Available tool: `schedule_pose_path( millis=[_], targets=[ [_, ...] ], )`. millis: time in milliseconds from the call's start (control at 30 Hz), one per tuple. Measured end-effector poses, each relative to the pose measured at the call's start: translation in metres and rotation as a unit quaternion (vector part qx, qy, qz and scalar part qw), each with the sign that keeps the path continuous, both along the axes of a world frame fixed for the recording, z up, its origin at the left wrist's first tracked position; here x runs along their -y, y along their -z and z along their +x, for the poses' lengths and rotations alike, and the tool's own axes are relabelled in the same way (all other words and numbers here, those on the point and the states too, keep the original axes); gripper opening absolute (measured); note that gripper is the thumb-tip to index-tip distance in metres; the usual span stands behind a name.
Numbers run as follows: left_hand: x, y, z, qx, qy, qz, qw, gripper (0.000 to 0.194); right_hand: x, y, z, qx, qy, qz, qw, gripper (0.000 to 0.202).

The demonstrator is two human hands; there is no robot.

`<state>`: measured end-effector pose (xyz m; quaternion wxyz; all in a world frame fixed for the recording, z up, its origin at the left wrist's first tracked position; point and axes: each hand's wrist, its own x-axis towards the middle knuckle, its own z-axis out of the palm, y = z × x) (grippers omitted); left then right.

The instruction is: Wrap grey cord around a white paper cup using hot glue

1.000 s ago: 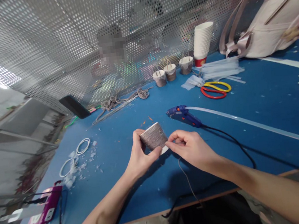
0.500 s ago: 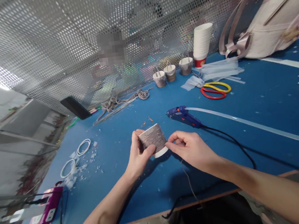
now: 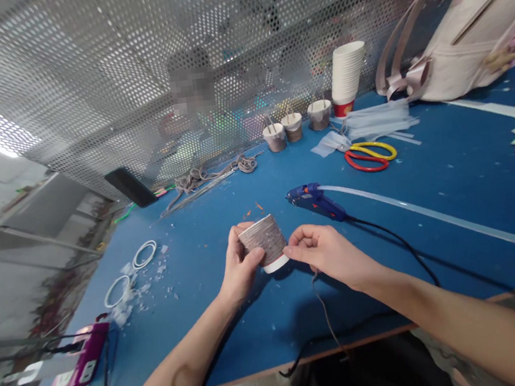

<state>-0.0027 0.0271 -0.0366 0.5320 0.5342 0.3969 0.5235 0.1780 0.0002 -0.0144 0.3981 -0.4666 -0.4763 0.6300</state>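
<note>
A paper cup (image 3: 264, 240) wound with grey-brown cord sits tilted in my left hand (image 3: 238, 264), its thumb across the wrapped side and its fingers behind. A white band of bare cup shows at the lower end. Close against the cup's right side, my right hand (image 3: 323, 250) pinches the cord, with thumb and forefinger together. From under that hand the loose cord (image 3: 324, 310) hangs down past the table's front edge. Just beyond my right hand lies a blue hot glue gun (image 3: 317, 201) with a long clear glue stick (image 3: 404, 204) in its back.
Scissors (image 3: 368, 157), clear strips (image 3: 380, 120), cord-wrapped cups (image 3: 293, 127) and stacked paper cups (image 3: 349, 75) stand along the back. At left are white rings (image 3: 144, 254), a phone (image 3: 131, 186) and a magenta power strip (image 3: 83, 358). A black cable (image 3: 399, 239) trails from the glue gun.
Very little differs. My left thumb has shifted slightly up and left on the cup, and a bit more of its white band shows. The right hand stays beside it.
</note>
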Motion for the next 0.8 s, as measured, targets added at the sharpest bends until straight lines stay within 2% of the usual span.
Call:
schedule_pose_path(
  millis=[133,267,533,800],
  targets=[
    [0.0,-0.001,0.004,0.002,-0.022,-0.001,1.0,0.042,-0.001,0.003,0.0,-0.029,-0.008,-0.021,0.999,0.017],
    [0.0,-0.005,0.008,0.055,-0.001,-0.059,0.997,0.057,0.0,0.003,0.0,-0.01,-0.004,0.006,1.0,0.016],
    [0.004,-0.012,0.014,0.106,-0.006,-0.101,0.989,0.043,0.001,0.004,0.0,0.02,-0.003,0.053,0.998,0.01],
    [0.005,-0.01,0.015,0.073,0.005,-0.077,0.994,0.057,0.004,0.008,-0.003,0.126,0.029,0.154,0.98,0.006]
  ],
)
